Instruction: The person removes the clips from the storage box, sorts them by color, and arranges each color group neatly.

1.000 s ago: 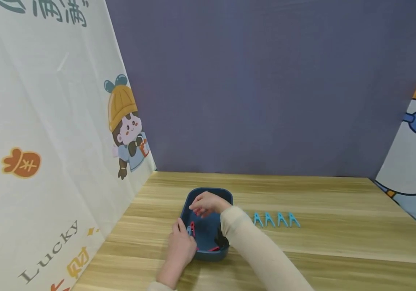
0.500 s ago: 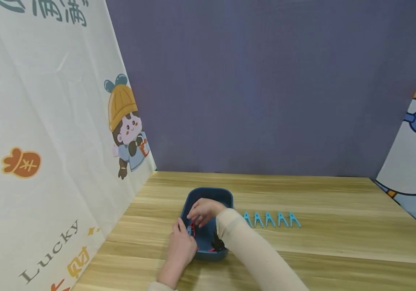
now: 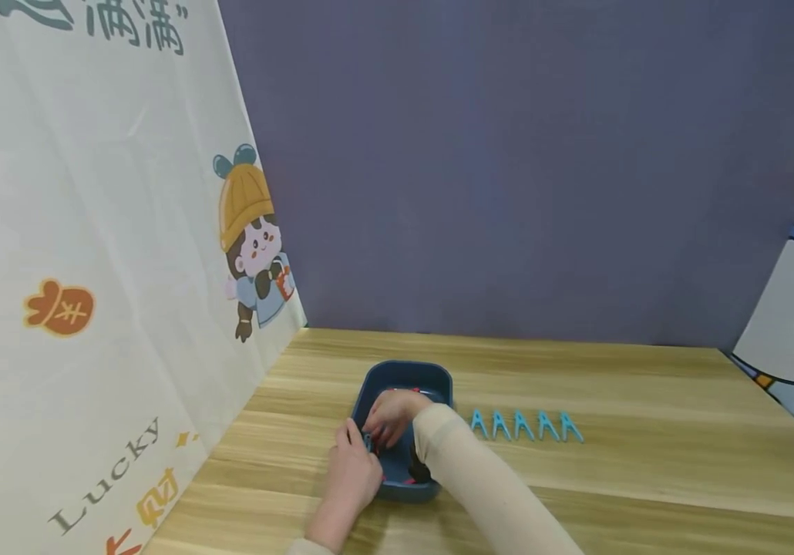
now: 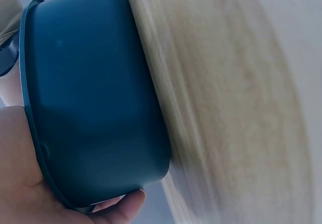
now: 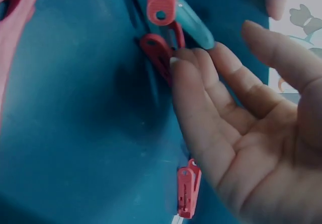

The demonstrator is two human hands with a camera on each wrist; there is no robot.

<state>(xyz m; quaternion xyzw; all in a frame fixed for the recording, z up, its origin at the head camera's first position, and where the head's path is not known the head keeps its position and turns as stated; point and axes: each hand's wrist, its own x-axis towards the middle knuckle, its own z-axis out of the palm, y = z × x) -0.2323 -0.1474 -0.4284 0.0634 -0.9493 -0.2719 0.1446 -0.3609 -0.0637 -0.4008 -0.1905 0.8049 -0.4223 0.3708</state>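
A dark blue box [image 3: 407, 494] stands on the table, seen large in the left wrist view. My left hand [image 3: 355, 472] grips its near left rim, with fingertips showing past the edge in the left wrist view. My right hand [image 3: 395, 413] is inside the box, near the left wall. In the right wrist view its fingers touch a blue clothespin [image 5: 195, 24] and a red clothespin [image 5: 157, 54], with the thumb held apart. Another red clothespin [image 5: 163, 3] lies against the blue one. A further red clothespin [image 5: 186, 191] lies on the box floor.
Several light blue clothespins [image 3: 520, 425] stand in a row on the wooden table [image 3: 619, 478], right of the box. A grey-purple backdrop [image 3: 494, 169] rises behind, and a printed white sheet [image 3: 126, 231] hangs at the left.
My right hand has moved from the middle of the box toward me, down to the clothespins by the left wall. Red clothespins now show at the box's far end. The left hand keeps its grip.
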